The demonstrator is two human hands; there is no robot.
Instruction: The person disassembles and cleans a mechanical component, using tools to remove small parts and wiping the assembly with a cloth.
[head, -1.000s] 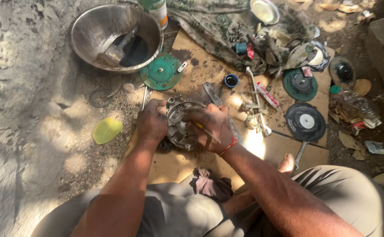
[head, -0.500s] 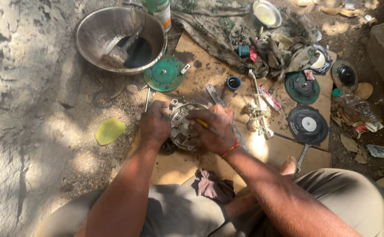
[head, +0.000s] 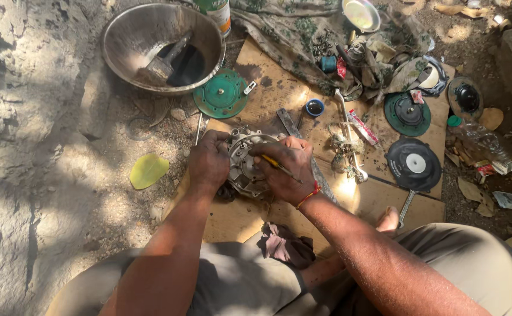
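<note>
I see the left hand [head: 208, 164] gripping the grey metal housing [head: 245, 164] on the cardboard sheet [head: 279, 93], below the green disc [head: 221, 93]. The right hand [head: 288, 169] pinches a yellow-handled tool [head: 276, 165] against the housing.

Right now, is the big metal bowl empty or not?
Not empty: the metal bowl holds a brush and dark liquid.

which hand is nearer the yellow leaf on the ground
Left. The left hand grips the left edge of the round metal part, on the side toward the yellow leaf. The right hand rests across the part's far side, farther from the leaf.
</note>
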